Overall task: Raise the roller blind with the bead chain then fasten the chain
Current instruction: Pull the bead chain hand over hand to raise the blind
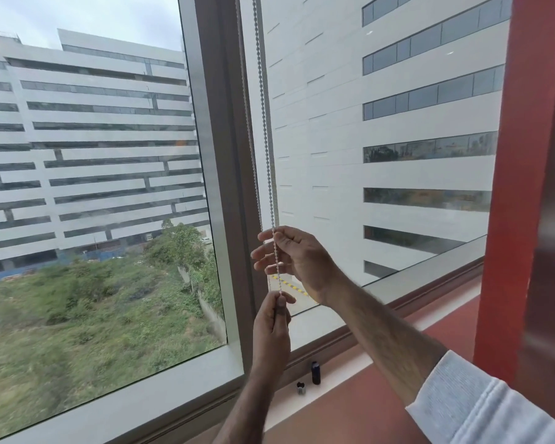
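A white bead chain [263, 107] hangs as two strands in front of the grey window mullion [218, 155], running out of the top of the view. My right hand [297, 257] pinches one strand near its upper fingers, with the chain passing down across its palm. Below it my left hand [271, 322] is closed around the chain's lower end, thumb and forefinger pinching it. The two hands are a short gap apart on the same strand. The roller blind itself is out of view above; both window panes show uncovered.
A red pillar [519, 187] stands at the right. On the white sill [334, 373] below my hands stand a small dark bottle [316, 372] and a tiny dark fitting [301, 387]. A red ledge [350, 408] runs in front of the sill.
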{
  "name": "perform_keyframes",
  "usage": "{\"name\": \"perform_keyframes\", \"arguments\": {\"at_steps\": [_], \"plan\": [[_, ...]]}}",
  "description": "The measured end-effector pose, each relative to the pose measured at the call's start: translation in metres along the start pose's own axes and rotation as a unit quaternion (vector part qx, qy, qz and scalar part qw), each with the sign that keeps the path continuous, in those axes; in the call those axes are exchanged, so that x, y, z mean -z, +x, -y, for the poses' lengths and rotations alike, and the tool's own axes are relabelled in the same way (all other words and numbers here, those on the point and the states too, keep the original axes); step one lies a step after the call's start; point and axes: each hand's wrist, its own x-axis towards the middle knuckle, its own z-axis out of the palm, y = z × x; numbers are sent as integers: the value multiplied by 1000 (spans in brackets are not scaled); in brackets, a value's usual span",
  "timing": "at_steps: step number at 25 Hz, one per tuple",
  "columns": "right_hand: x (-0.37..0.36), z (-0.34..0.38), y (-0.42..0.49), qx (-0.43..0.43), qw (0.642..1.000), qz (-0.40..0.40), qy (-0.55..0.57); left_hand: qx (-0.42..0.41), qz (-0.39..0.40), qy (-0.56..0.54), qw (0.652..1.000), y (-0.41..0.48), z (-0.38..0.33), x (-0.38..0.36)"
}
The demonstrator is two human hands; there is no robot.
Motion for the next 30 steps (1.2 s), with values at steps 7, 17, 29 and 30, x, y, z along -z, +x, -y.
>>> {"name": "perform_keyframes", "arguments": {"at_steps": [7, 17, 29, 30], "plan": [[-28, -22, -15, 14, 994, -78, 72, 10, 36, -53, 998, -6, -12, 6], [-30, -80, -47, 40, 984, -170, 25, 80, 99, -183, 975, 31, -63, 32], [-21, -108, -61, -18, 995, -95, 31, -19, 41, -153, 987, 29, -81, -3], [-17, -105, -61, -17, 998, -65, 20, -27, 37, -143, 989, 29, -82, -1]]}}
